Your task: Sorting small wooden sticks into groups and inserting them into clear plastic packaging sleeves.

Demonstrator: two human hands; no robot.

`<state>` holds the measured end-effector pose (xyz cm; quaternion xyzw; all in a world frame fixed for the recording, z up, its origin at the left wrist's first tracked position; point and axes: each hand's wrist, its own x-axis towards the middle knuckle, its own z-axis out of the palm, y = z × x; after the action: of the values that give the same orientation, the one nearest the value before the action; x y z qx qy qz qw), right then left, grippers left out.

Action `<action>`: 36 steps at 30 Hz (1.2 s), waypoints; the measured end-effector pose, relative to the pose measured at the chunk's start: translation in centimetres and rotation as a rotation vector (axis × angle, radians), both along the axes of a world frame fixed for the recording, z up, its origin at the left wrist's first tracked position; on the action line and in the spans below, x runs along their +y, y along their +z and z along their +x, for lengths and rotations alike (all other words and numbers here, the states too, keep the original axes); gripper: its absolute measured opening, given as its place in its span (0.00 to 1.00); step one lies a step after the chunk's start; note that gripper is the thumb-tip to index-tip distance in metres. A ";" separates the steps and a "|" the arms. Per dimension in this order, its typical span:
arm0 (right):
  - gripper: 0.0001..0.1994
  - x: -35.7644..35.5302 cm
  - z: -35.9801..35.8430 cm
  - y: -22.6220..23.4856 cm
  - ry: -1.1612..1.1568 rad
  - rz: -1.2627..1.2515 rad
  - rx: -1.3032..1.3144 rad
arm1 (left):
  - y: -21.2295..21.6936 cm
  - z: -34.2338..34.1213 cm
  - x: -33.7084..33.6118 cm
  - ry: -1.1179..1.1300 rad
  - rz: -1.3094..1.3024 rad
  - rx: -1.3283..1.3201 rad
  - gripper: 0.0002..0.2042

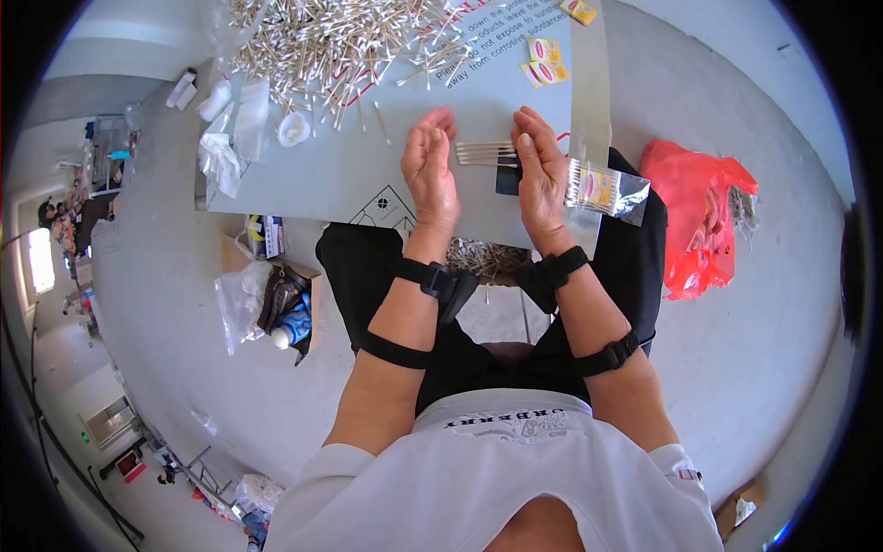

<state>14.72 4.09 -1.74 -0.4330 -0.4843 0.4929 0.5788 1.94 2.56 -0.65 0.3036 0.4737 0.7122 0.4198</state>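
Several cotton swabs (485, 147) lie side by side in a short row on the grey board between my hands. My left hand (430, 179) stands on edge just left of the row, palm inward, fingers a little curved and holding nothing visible. Close to the row's right end is my right hand (543, 175), fingers stretched out and palm turned toward the swabs. Under the row shows part of a dark rectangle (507, 177). Beside my right wrist lies a clear packet of swabs (593, 187) with a yellow label. A large loose heap of cotton swabs (322, 41) covers the far left.
Yellow cards (544, 63) lie at the far right of the board (303, 184). A small white cup (293, 130) and clear plastic bags (251, 120) are at its left. On the floor are a red plastic bag (685, 207) and a filled cardboard box (315, 317).
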 end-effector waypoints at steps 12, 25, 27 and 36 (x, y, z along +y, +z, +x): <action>0.10 -0.3 0.2 1.4 -0.008 0.057 -0.215 | 2.3 -6.8 8.2 0.157 -0.510 1.562 0.13; 0.08 -0.2 0.1 1.2 -0.006 0.071 -0.232 | 1.9 -7.2 5.1 0.111 -0.469 1.207 0.03; 0.08 -0.2 -0.1 1.0 -0.006 0.086 -0.229 | 2.4 -7.5 5.2 0.130 -0.446 1.206 0.03; 0.07 -0.3 -0.2 0.9 -0.015 0.103 -0.229 | 2.8 -7.5 4.6 -0.011 -0.533 1.405 0.04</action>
<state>14.51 3.79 -0.84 -0.4598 -0.5688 0.4100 0.5449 -5.57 7.14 2.14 0.5771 0.7851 0.2096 0.0815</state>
